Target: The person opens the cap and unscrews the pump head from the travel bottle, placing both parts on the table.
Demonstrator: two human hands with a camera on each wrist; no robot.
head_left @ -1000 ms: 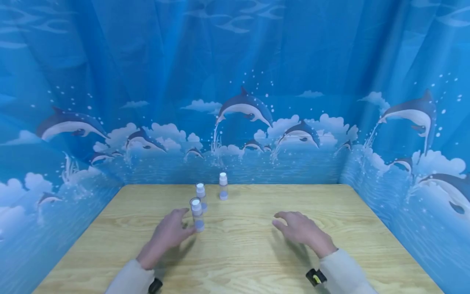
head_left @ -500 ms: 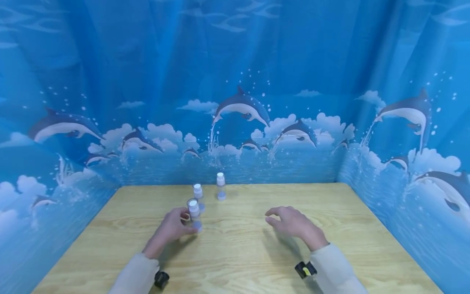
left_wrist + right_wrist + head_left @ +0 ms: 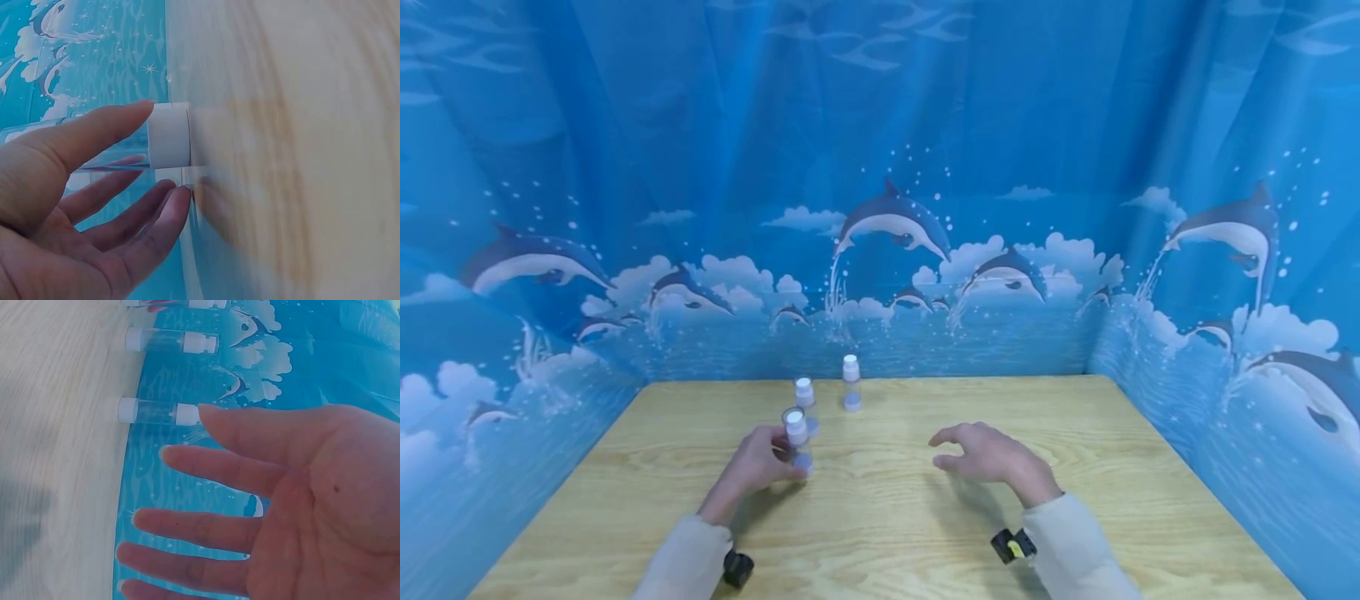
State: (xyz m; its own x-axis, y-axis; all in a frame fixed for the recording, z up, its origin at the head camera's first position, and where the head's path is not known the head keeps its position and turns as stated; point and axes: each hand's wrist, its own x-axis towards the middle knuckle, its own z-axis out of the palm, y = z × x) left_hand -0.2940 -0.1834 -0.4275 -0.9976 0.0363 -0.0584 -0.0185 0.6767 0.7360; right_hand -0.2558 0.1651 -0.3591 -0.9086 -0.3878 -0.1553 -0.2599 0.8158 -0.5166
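- One clear, cylindrical plastic-looking bottle with a white upper section and a white base, the front bottle point(image 3: 797, 429), stands upright left of centre, its base at the surface of the light wood-grain table point(image 3: 880, 517).
- Left hand point(image 3: 756, 460): grasping the front bottle from its left side. The thumb lies along the lower body, its tip at the white base; the fingers curl behind the bottle.
- Middle bottle point(image 3: 805, 398): same pattern as the front bottle; upright just behind it and slightly to the right, partly covered by it in the head view.
- Rear bottle point(image 3: 852, 385): same pattern; upright near the back edge of the table, to the right of and apart from the other two.
- Right hand point(image 3: 988, 457): released. Fingers are extended and spread, thumb separate, palm holding nothing. The hand hangs above the table, well apart from the bottles, and casts a shadow.
- Sleeves: left off-white sleeve point(image 3: 688, 554) and right off-white sleeve point(image 3: 1075, 542) cover the forearms. A small black device point(image 3: 738, 569) sits at the left wrist; a black device with a yellow mark point(image 3: 1013, 546) sits at the right.
- Surround: blue fabric curtain point(image 3: 1037, 100) printed with dolphins, clouds and water, behind and beside the table.
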